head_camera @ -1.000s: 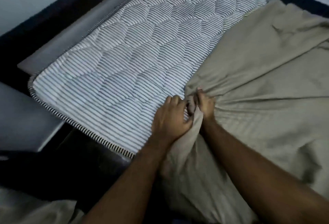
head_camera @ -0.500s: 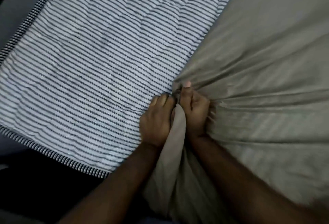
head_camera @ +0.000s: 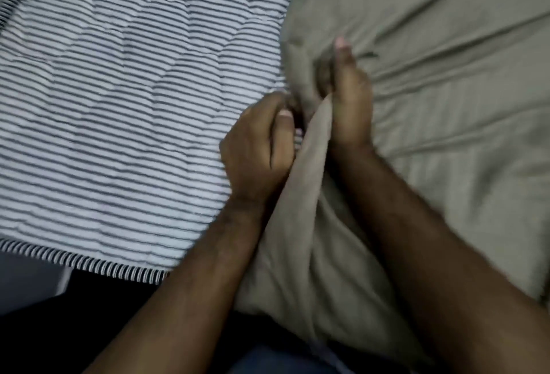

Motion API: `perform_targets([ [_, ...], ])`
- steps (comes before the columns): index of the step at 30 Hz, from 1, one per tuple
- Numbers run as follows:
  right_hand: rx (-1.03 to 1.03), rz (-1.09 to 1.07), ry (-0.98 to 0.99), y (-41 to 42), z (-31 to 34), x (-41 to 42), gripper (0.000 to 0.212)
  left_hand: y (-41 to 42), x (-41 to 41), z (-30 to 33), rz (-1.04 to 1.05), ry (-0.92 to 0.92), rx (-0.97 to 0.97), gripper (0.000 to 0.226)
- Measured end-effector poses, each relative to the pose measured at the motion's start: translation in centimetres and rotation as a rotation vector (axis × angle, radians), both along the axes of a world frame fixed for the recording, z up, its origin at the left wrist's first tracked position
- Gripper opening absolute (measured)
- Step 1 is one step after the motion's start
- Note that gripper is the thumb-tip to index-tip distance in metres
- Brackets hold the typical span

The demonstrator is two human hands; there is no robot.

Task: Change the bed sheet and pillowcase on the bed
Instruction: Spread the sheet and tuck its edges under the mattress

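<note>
A beige bed sheet [head_camera: 431, 111] covers the right part of the bed and bunches into folds at the middle. The striped quilted mattress [head_camera: 119, 105] lies bare on the left. My left hand [head_camera: 256, 147] is curled at the sheet's gathered edge, thumb across the fingers, gripping the fabric. My right hand [head_camera: 351, 100] grips the same bunch just to the right, thumb pointing up. A thick fold of sheet runs down between my forearms. The picture is blurred.
The mattress's near edge has a black-and-white piped border [head_camera: 89, 263]. Below it is dark floor or bed frame [head_camera: 59, 329]. A grey surface [head_camera: 18, 278] shows at the lower left.
The camera has come closer to the bed. Both hands have kept their grip on the bunched sheet edge, and my right hand has risen slightly above the left.
</note>
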State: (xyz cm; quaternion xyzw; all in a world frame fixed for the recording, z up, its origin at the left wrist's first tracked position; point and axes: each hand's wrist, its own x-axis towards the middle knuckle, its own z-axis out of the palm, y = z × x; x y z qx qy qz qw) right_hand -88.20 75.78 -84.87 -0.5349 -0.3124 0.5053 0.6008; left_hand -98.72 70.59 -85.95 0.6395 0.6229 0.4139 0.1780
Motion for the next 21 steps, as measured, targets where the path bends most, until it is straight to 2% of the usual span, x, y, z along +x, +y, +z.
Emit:
perform_targets([
  [3,0.027,-0.068,0.183,-1.1,2.6,-0.2,0.042,-0.7,0.7,0.8,-0.1,0.064,-0.001,0.029],
  [5,0.0,-0.277,0.412,-2.6,3.9,-0.6,0.036,-1.4,0.9,0.9,-0.175,0.153,-0.07,0.035],
  [6,0.009,-0.355,0.447,-3.8,4.6,-0.4,0.039,-1.6,0.9,0.8,-0.185,0.18,-0.12,0.04],
  [7,0.031,-0.344,0.478,-5.0,5.1,0.0,0.041,-1.7,0.9,1.1,-0.192,0.178,-0.185,0.047],
  [9,0.106,-0.163,0.672,-8.4,5.9,1.5,0.037,-2.6,1.0,2.1,-0.242,-0.026,-0.362,0.07],
  [10,0.157,-0.086,0.725,-10.2,6.3,2.4,0.042,-3.9,1.3,2.9,-0.32,-0.212,-0.476,0.073],
  [11,0.222,-0.021,0.743,-12.2,6.5,3.3,0.045,-5.6,1.6,3.6,-0.437,-0.383,-0.559,0.062],
  [13,0.31,-0.008,0.642,-15.2,6.7,4.7,0.035,-8.5,3.1,4.3,-0.594,-0.561,-0.667,0.034],
  [15,0.335,-0.155,0.5,-17.5,7.2,6.3,0.015,-10.4,4.8,4.6,-0.646,-0.752,-0.662,0.039],
  [17,0.298,-0.318,0.454,-19.3,7.7,8.6,0.04,-10.6,5.7,5.5,-0.647,-1.003,-0.592,0.041],
  [19,0.269,-0.407,0.361,-21.1,8.3,10.7,0.041,-10.0,5.1,6.9,-0.545,-1.126,-0.486,0.036],
  [21,0.286,-0.379,0.108,-22.6,8.9,10.6,0.036,-10.3,3.5,8.8,-0.476,-1.172,-0.462,0.051],
])
